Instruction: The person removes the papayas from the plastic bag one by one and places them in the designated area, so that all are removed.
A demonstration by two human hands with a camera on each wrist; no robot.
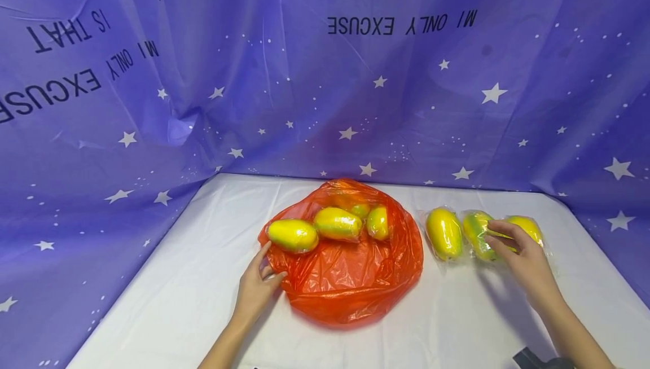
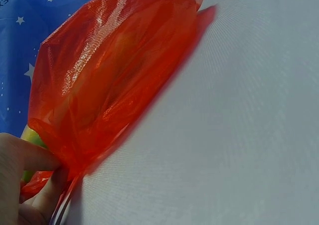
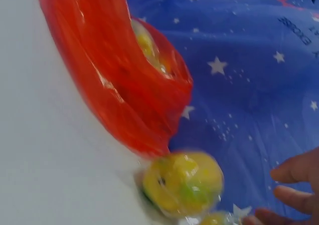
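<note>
A red plastic bag lies with its mouth spread on the white table. Several yellow-green mangoes, apparently in clear wrap, are in it, among them a left mango and a middle one. My left hand pinches the bag's left edge; the left wrist view shows the red film gathered between thumb and fingers. Three wrapped mangoes stand in a row to the right: the nearest to the bag, a second and a third. Over the latter two hovers my right hand, fingers extended, holding nothing.
White cloth covers the table. Behind and at the sides hangs a purple-blue curtain with stars and lettering. A dark grey object shows at the bottom edge beside the right forearm.
</note>
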